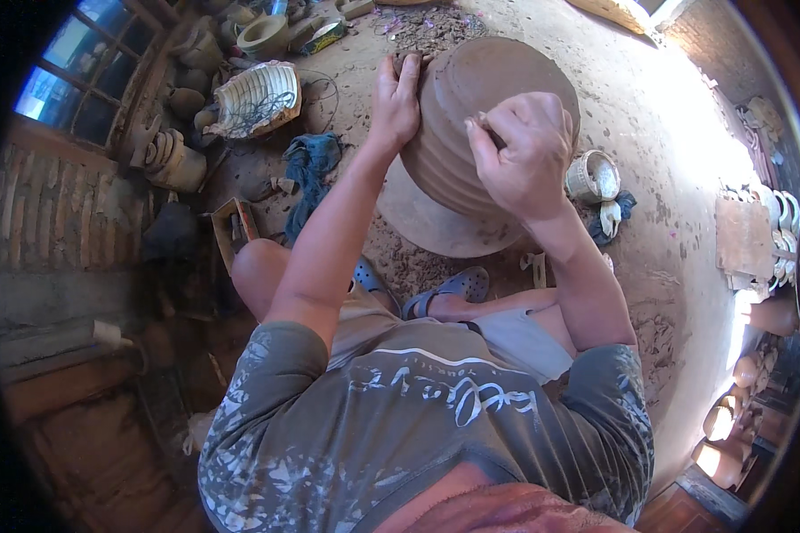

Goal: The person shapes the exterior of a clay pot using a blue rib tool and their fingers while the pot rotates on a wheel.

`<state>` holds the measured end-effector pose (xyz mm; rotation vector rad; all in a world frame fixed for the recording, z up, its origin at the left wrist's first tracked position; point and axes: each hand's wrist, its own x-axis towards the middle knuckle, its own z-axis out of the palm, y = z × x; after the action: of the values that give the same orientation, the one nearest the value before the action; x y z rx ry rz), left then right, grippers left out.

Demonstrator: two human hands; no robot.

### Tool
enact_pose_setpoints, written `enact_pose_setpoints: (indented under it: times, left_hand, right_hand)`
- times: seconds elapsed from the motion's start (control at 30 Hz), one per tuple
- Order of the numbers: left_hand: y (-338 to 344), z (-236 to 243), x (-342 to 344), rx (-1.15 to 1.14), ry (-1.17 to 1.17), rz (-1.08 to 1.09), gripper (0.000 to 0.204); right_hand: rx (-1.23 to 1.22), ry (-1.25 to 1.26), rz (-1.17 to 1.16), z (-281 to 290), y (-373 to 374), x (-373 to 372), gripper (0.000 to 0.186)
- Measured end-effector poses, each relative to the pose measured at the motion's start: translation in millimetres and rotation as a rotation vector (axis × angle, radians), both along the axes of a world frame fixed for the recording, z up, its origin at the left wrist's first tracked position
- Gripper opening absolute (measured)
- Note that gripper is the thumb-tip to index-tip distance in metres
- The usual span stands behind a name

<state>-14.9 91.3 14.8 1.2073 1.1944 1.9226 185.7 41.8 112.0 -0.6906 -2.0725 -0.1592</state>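
A large brown clay pot with ridged walls stands in front of me on a pale round wheel head. Against its left wall rests my left hand, two fingers stretched out toward the far side; dark clay shows at the fingertips. My right hand is closed in a fist over the pot's near right part, with thumb and forefinger pressed together. Whatever that fist holds, if anything, is hidden. The pot's broad round top shows beyond the right hand.
Right of the pot stands a whitish bucket beside a dark cloth. A blue cloth and a ribbed pale shard-like piece lie to the left. Finished pots line the far right. Clay scraps cover the floor near my feet.
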Motion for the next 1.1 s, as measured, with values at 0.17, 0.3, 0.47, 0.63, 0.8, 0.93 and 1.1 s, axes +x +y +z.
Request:
enact_pose_setpoints:
  times: [0.17, 0.3, 0.47, 0.63, 0.8, 0.93, 1.1]
  left_hand:
    - [16.9, -0.8, -14.6, -0.025, -0.059, -0.138, 0.039]
    - [12.1, 6.5, -12.2, -0.048, -0.001, -0.137, 0.043]
    - [19.0, 4.0, -18.3, -0.104, -0.005, -0.173, 0.046]
    - [24.0, 7.9, -24.6, -0.120, 0.041, -0.263, 0.049]
    - [45.1, -14.3, -39.9, -0.150, 0.058, -0.294, 0.065]
    - [53.1, -29.7, -40.6, -0.162, 0.054, -0.213, 0.062]
    - [24.3, -16.0, -17.6, -0.195, 0.002, -0.137, 0.069]
  right_hand:
    - [-0.052, -0.036, 0.033, 3.1, -3.8, 31.0, 0.011]
    - [-0.107, -0.031, 0.089, 0.2, 7.8, 81.6, 0.012]
    - [-0.324, 0.216, 0.211, 5.6, 21.8, 113.5, 0.015]
    - [-0.221, -0.158, 0.317, 21.0, 35.0, 109.7, 0.016]
    - [-0.127, -0.304, 0.511, 30.6, 57.4, 99.3, 0.017]
    - [-0.170, -0.323, 0.562, 37.2, 57.1, 79.6, 0.016]
    - [-0.234, -0.383, 0.460, 44.8, 43.3, 60.7, 0.016]
